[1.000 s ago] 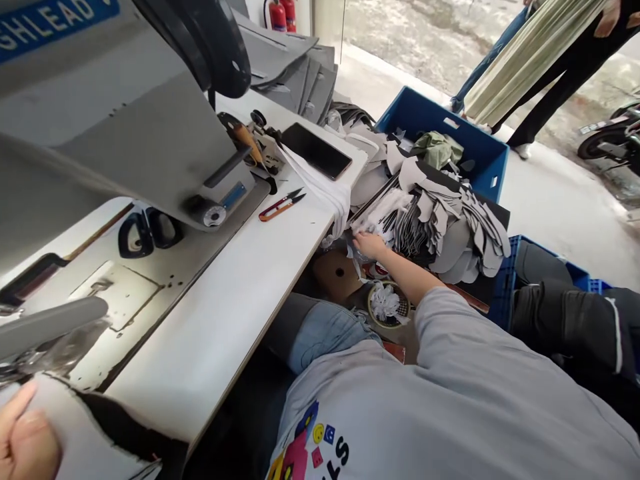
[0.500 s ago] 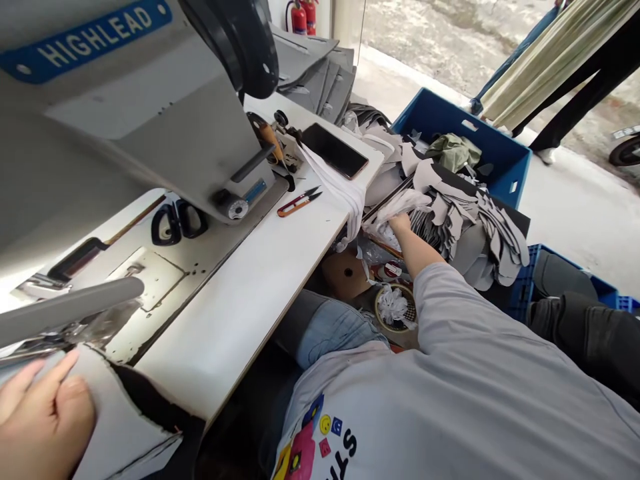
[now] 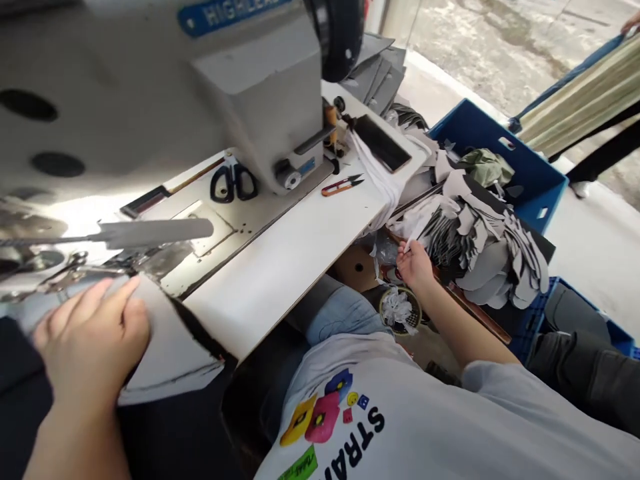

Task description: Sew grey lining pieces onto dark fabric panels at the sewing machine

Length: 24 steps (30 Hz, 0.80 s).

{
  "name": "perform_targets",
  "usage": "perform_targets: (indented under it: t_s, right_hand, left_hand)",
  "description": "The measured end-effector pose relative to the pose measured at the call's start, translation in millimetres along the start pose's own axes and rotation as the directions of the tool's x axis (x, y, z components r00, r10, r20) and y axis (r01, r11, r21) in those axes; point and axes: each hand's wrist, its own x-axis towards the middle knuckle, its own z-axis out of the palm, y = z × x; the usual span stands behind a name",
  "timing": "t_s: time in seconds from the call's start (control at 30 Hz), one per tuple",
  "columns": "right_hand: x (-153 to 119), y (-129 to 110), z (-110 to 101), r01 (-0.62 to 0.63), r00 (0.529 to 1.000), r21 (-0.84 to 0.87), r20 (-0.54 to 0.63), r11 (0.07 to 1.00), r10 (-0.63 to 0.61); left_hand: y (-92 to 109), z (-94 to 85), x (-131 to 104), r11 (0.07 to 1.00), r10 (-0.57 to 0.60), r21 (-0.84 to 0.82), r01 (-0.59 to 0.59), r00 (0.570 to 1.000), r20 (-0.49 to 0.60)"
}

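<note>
On the left, my left hand (image 3: 97,333) lies flat with its fingers stretched out over a light grey fabric piece (image 3: 165,353), which has a dark underside and sits in front of the sewing machine (image 3: 265,107). Beyond the table's front edge, my right hand (image 3: 417,267) pinches the end of a white fabric strip (image 3: 413,233). That strip runs up to a bunched white pile (image 3: 425,212) beside stacked grey cut pieces (image 3: 475,220). Below the hand stands a round basket (image 3: 417,312) with white scraps in it.
Black-handled scissors (image 3: 234,183), thread snips (image 3: 343,187) and a phone (image 3: 383,143) lie on the white sewing table (image 3: 280,260). A blue crate (image 3: 540,177) stands behind the cut pieces. Another person's legs (image 3: 600,143) show at the far right.
My right hand has drawn back from the white pile towards me, with a strip's end now pinched in its fingers. My left hand stays on the grey piece; the view has swung left.
</note>
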Motion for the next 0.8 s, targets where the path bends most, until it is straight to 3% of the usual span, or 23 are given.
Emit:
perform_targets:
  t_s: [0.07, 0.1, 0.13, 0.17, 0.2, 0.27, 0.3, 0.37, 0.43, 0.5, 0.57, 0.6, 0.67, 0.73, 0.8]
  right_hand:
    - [-42.3, 1.3, 31.2, 0.034, 0.982, -0.016, 0.185, 0.999, -0.031]
    - [-61.3, -1.0, 48.2, 0.061, 0.948, -0.036, 0.314, 0.997, -0.046]
    - [-77.7, -5.6, 66.1, 0.117, 0.877, -0.062, 0.475, 0.991, -0.074]
    - [-90.9, -12.2, 85.1, 0.221, 0.743, -0.087, 0.66, 0.971, -0.11]
    - [-100.9, -20.2, 105.6, 0.326, 0.578, -0.089, 0.807, 0.941, -0.124]
    - [-113.3, -36.5, 151.8, 0.504, 0.259, -0.051, 0.961, 0.862, -0.095]
    - [-117.4, -43.0, 176.7, 0.559, 0.15, -0.032, 0.987, 0.828, -0.064]
    - [-124.4, -49.8, 224.6, 0.62, 0.005, -0.006, 1.0, 0.784, 0.003]
    - [-129.9, -47.9, 261.6, 0.672, -0.054, 0.023, 0.998, 0.74, 0.018]
    - [-132.2, -40.7, 281.5, 0.787, -0.055, 0.09, 0.996, 0.611, -0.075]
    - [-131.7, -33.6, 284.3, 0.924, -0.089, 0.174, 0.964, 0.34, -0.25]
    - [-131.4, -31.7, 281.1, 0.962, -0.145, 0.21, 0.935, 0.176, -0.323]
    - [-133.1, -32.6, 270.3, 0.948, -0.316, 0.297, 0.868, -0.111, -0.382]
    - [-139.4, -39.1, 260.4, 0.871, -0.485, 0.414, 0.811, -0.263, -0.327]
    - [-148.7, -48.6, 256.1, 0.799, -0.593, 0.524, 0.771, -0.296, -0.234]
  left_hand:
    - [11.3, -3.6, -0.8, 0.992, -0.065, 0.104, 0.073, 0.995, -0.076]
    - [15.5, -5.3, -1.1, 0.985, -0.061, 0.157, 0.075, 0.994, -0.093]
    - [18.3, -6.8, -1.4, 0.977, -0.045, 0.204, 0.061, 0.996, -0.083]
    - [19.6, -8.1, -1.6, 0.972, -0.028, 0.229, 0.045, 0.997, -0.074]
    - [19.4, -9.0, -1.8, 0.973, 0.003, 0.23, -0.005, 1.0, 0.01]
    - [16.1, -9.5, -2.7, 0.969, -0.022, 0.248, 0.011, 0.999, 0.042]
    - [13.8, -8.9, -3.5, 0.975, 0.001, 0.222, -0.02, 0.996, 0.087]
    - [10.2, -6.9, -5.9, 0.991, 0.08, 0.094, -0.09, 0.991, 0.106]
    - [8.7, -4.6, -8.9, 0.992, 0.126, -0.011, -0.126, 0.991, 0.053]
    - [8.5, -3.2, -11.7, 0.991, 0.128, -0.049, -0.128, 0.992, -0.008]
    - [8.0, -2.8, -13.5, 0.987, 0.145, -0.066, -0.149, 0.988, -0.053]
    - [7.7, -2.9, -14.0, 0.983, 0.165, -0.07, -0.17, 0.983, -0.077]
    - [7.2, -3.1, -14.1, 0.978, 0.193, -0.056, -0.202, 0.972, -0.131]
    - [7.9, -3.0, -13.2, 0.983, 0.181, 0.0, -0.183, 0.972, -0.152]
    - [9.8, -2.4, -11.9, 0.988, 0.137, 0.085, -0.127, 0.983, -0.121]
